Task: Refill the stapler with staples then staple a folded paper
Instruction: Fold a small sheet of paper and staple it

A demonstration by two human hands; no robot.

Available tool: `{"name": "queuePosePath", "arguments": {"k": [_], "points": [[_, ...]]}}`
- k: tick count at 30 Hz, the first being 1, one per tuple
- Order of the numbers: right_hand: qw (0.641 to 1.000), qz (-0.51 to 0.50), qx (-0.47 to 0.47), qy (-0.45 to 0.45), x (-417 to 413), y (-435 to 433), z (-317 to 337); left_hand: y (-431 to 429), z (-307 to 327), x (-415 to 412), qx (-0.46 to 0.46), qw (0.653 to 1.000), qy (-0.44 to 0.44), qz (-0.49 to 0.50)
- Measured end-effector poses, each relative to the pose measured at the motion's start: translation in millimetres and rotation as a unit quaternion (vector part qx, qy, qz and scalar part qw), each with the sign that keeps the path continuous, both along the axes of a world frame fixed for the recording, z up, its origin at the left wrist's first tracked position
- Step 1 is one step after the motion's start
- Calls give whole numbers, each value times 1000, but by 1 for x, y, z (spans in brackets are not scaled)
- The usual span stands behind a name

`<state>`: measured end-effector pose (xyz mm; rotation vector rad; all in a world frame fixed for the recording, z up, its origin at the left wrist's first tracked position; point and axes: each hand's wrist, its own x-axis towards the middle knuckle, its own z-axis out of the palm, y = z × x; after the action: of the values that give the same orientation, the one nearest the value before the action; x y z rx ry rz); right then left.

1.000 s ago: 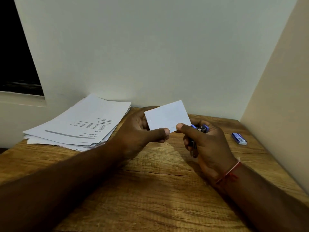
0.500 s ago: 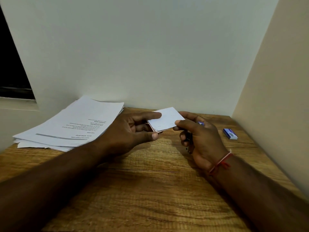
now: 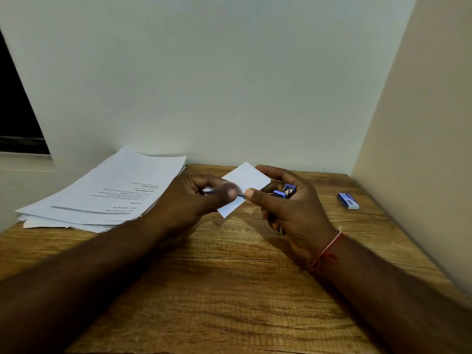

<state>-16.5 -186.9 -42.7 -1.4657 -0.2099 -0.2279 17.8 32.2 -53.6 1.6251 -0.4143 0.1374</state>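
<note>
At the far left a loose stack of printed sheets (image 3: 109, 192) is spread on the wooden surface (image 3: 229, 290), thin, matte white and fanned unevenly at the edges. Next, the left hand (image 3: 196, 198) is seen with its thumb and fingers pinched on the folded paper (image 3: 249, 178), though the fingertips are blurred by motion.

The paper is held just above the surface between both hands. A second ago it was presented upright with its flat face toward the camera. Half a second ago it had been tipped nearly flat. Now it has been turned so that one corner points away and another down, and both thumbs meet at its near edge. From this it is judged that the folding is finished and an edge is being lined up for stapling. Whether the refill has been completed cannot be told.

The paper is small, crisp and rectangular, and its layers are hidden.

The right hand (image 3: 293, 213) is curled round a small blue stapler (image 3: 284, 192), kept in the palm while the thumb and forefinger touch the paper. Shiny metal is shown at the stapler's front end, beside hard blue plastic. A red thread bracelet (image 3: 325, 251) is worn on that wrist.

Farther right, well apart from the hands, a small blue and white staple box (image 3: 348, 200) lies flat on the grained, brown surface.
</note>
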Motion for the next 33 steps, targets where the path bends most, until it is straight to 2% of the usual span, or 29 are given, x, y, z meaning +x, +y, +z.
{"name": "queuePosePath", "arguments": {"k": [3, 9, 13, 20, 25, 33], "points": [[1000, 13, 9, 0, -1, 3, -1, -5, 0, -2, -55, 996, 58, -24], [1000, -3, -19, 17, -2, 8, -4, -9, -3, 0, -56, 992, 113, -13], [999, -5, -46, -1, -1, 8, -4, -12, -1, -1, -87, 985, 148, -13], [1000, -1, -12, 15, 1, 8, -5, -13, 0, -4, -86, 984, 154, -11], [999, -3, -50, -12, -1, 8, -3, -15, 2, -7, -132, 972, 194, -24], [999, -3, -35, 0, -1, 8, -3, -16, 2, -7, -137, 972, 187, -28]]}}
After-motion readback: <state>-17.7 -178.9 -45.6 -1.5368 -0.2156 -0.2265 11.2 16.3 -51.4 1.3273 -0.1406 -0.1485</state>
